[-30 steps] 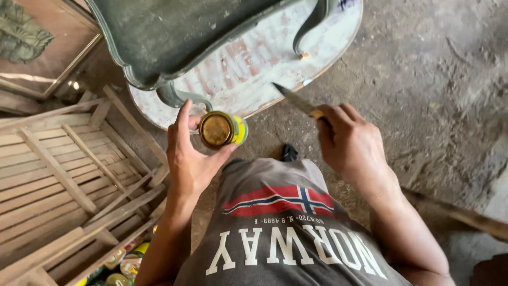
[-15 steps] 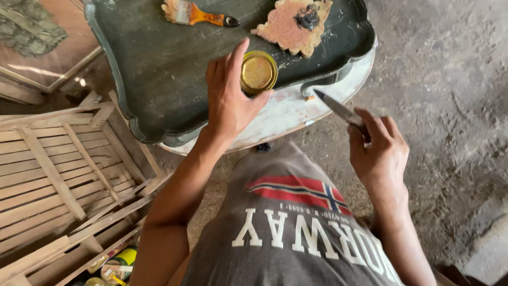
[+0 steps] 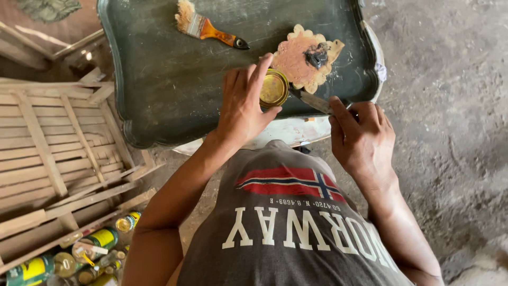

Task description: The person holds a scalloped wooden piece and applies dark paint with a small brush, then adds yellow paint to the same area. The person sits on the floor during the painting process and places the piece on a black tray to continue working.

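My left hand [image 3: 244,103] grips a small round tin with a gold lid [image 3: 273,88], pressing it down on the dark green tray [image 3: 169,79]. In my right hand [image 3: 362,135] is a knife [image 3: 312,99] held by the handle, its blade tip touching the tin's lid edge on the right side. Just beyond the tin lies a scalloped pinkish board with a black smear [image 3: 308,57].
A paintbrush with an orange handle [image 3: 203,26] lies at the tray's far side. The tray rests on a white round surface [image 3: 286,131]. Wooden slatted frames [image 3: 53,143] are stacked at left, with several yellow-green tins and bottles [image 3: 79,254] on the ground below. Bare concrete floor [image 3: 450,106] at right.
My left hand brought the tin from in front of my chest onto the tray and set it down. My right hand moved the knife in until its tip reached the lid.
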